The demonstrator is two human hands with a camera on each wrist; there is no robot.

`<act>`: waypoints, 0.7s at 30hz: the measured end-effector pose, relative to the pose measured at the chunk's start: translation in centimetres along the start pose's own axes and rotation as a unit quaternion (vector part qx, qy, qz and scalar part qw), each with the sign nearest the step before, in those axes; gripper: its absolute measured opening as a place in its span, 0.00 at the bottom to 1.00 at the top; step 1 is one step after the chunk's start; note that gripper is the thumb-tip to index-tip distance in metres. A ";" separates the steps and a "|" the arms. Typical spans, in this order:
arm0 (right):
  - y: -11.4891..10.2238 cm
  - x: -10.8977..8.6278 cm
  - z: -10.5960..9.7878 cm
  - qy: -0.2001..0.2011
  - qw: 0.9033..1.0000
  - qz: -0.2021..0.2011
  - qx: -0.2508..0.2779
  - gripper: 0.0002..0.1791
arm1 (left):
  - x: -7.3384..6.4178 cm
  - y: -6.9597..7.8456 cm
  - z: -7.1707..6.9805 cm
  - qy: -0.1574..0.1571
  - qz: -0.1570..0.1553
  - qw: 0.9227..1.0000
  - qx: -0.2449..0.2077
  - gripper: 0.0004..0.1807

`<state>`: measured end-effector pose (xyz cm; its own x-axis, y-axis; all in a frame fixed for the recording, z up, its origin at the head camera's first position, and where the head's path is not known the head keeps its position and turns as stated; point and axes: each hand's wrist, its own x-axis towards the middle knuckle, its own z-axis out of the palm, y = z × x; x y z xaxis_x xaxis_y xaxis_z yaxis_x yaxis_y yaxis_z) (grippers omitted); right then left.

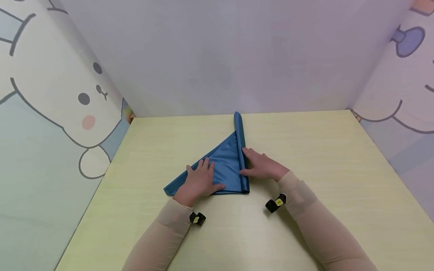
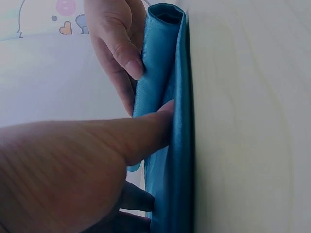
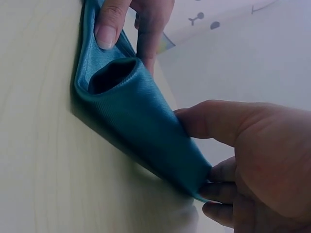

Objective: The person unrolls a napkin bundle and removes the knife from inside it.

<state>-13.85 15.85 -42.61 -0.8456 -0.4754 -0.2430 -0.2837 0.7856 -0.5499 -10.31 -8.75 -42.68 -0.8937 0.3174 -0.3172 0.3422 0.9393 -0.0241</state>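
A shiny blue cloth lies on the table, folded to a triangle with its long slanting edge at the left. Its right side is wound into a narrow roll, and the roll's hollow near end shows in the right wrist view. My left hand rests on the flat part of the cloth, fingers spread and thumb pointing right. Against the roll's right side lies my right hand, with thumb and fingertips touching it and the fingers nearly straight.
The pale wooden table extends around the cloth on all sides. A plain whitish wall stands behind it, and the roll's far tip comes close to that wall. Side panels with cartoon animals flank the table.
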 end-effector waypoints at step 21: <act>0.2 -0.3 -0.5 -0.022 0.999 0.007 0.026 0.51 | -0.2 0.1 -0.2 -0.005 -0.006 1.000 0.002 0.54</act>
<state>-13.88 16.31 -42.28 -0.8286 -0.4821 -0.2848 -0.2473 0.7713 -0.5864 -10.17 -8.64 -42.48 -0.8952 0.3045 -0.3254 0.3324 0.9426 -0.0326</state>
